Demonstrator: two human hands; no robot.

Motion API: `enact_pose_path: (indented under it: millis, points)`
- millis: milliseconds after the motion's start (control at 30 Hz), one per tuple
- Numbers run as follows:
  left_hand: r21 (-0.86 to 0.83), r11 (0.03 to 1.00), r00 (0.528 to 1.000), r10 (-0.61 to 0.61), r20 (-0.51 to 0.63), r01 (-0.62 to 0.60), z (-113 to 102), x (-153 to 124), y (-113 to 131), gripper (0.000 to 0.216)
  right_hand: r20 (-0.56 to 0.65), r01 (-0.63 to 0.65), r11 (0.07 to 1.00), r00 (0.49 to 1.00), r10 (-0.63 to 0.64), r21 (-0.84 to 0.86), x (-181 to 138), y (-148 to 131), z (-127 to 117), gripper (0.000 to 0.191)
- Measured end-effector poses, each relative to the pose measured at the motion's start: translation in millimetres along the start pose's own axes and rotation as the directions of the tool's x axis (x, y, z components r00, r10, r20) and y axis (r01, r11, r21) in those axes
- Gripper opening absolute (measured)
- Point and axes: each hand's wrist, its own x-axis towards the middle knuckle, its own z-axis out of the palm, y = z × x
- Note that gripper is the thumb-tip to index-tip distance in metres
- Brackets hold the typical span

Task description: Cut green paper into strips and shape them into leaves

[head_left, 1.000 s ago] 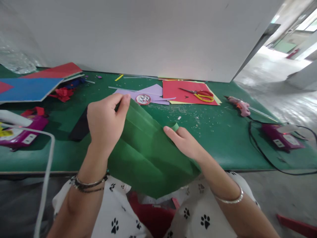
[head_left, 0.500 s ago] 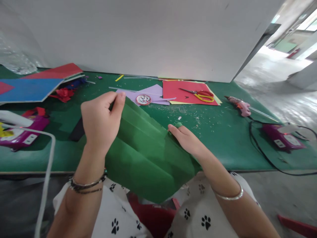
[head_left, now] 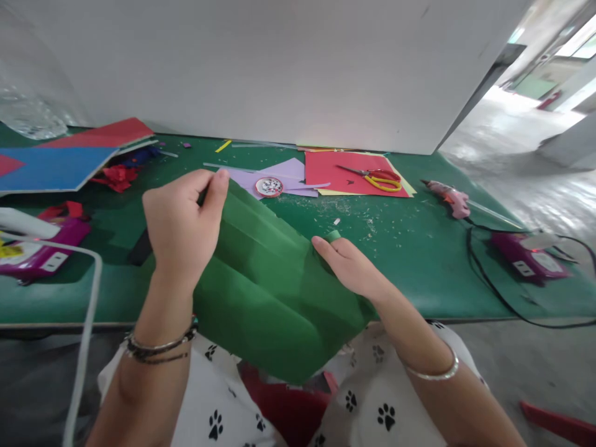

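A sheet of green paper (head_left: 274,285) with soft creases hangs between my hands, over the table's front edge and my lap. My left hand (head_left: 184,223) is closed in a fist, its thumb pinching the sheet's upper left corner. Along the upper right edge, my right hand (head_left: 349,264) pinches the paper between thumb and fingers; a small folded bit of green shows above the fingers. The sheet's lower corner points down toward my knees.
On the green table (head_left: 419,267) lie scissors (head_left: 384,180) on red paper (head_left: 326,174), a small round dish (head_left: 269,186) on purple paper (head_left: 293,171), a glue gun (head_left: 449,197) and purple power strips (head_left: 528,256). A white panel (head_left: 279,68) stands behind. Blue board (head_left: 56,167) lies left.
My left hand has shifted slightly left with its corner of the green paper, and my right hand has moved slightly left too. Both keep their pinch.
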Motion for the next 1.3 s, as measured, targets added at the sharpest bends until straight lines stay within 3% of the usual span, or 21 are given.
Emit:
enact_pose_path:
  millis: [200,767,1067,1300]
  points:
    - [0.025,1.000,0.999,-0.005,-0.036,0.006,-4.0,2.7,-1.6,0.040,-0.003,-0.106,0.992,0.994,0.107,0.070,3.5,6.7,-6.1,0.046]
    - [0.015,1.000,0.999,-0.026,-0.040,0.027,-4.1,2.3,-0.8,0.039,-0.017,-0.068,0.997,0.997,0.069,0.042,-4.6,-0.3,-1.0,0.051]
    - [0.026,0.997,0.996,-0.069,-0.061,0.071,-9.0,5.8,-7.5,0.041,-0.043,-0.213,0.971,0.975,0.219,0.113,1.3,6.6,-12.3,0.049]
    - [0.027,0.995,0.994,-0.091,-0.066,0.093,-9.0,5.6,-7.4,0.041,-0.038,-0.052,0.987,0.998,0.059,0.154,-5.5,7.5,-8.8,0.045]
